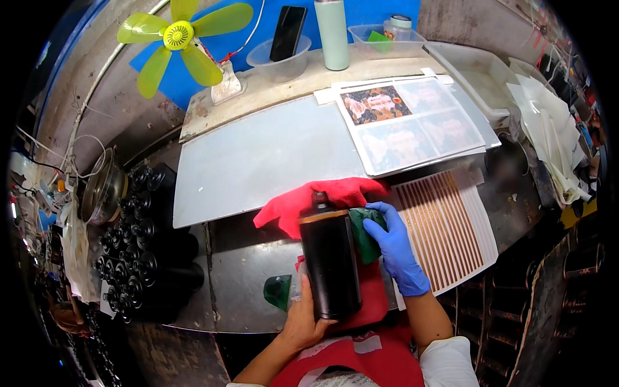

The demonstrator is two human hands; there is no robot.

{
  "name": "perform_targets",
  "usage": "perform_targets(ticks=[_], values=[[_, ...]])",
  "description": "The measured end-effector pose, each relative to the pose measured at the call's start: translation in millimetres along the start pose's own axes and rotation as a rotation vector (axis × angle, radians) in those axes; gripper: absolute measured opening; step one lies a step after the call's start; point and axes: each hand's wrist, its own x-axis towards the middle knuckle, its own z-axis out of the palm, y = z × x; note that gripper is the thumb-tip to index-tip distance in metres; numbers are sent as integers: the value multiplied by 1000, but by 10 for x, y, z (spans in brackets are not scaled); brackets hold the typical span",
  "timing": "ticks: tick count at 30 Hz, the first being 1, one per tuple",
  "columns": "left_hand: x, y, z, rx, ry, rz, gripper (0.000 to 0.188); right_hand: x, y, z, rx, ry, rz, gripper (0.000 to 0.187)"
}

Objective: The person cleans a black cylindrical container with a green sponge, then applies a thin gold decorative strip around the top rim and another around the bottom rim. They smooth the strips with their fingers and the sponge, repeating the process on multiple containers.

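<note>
A black bottle (pixel 330 274) with a narrow neck and a copper-coloured band below its shoulder lies tilted over a red cloth (pixel 284 209). My bare left hand (pixel 304 317) grips its lower end, thumb along the side. My right hand (pixel 394 250), in a blue glove, pinches a dark green flat piece (pixel 365 237) against the bottle's upper right side. A second green flat piece (pixel 277 291) rests on the metal table left of the bottle. Close to my right hand lies a white sheet with copper-coloured strips (pixel 442 232).
Several black bottles (pixel 148 251) crowd the left side by a metal bowl (pixel 100 187). Behind the cloth lies a pale board (pixel 258 158) with printed sheets (pixel 412 126). A yellow-green fan (pixel 178 35), a tub with a phone (pixel 278 61) and a pale green flask (pixel 332 35) stand at the back.
</note>
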Motion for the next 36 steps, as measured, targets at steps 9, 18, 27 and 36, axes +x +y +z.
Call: perform_targets(ticks=[9, 18, 27, 36], values=[[277, 359, -4, 540, 138, 441, 108, -9, -296, 227, -206, -22, -256, 31], [173, 294, -93, 232, 57, 280, 121, -254, -206, -367, 252, -10, 200, 36], [210, 122, 91, 25, 244, 259, 100, -1186, -296, -2124, 282, 616, 31, 38], [249, 197, 83, 254, 346, 369, 101, -1205, 348, -2548, -272, 900, 173, 29]])
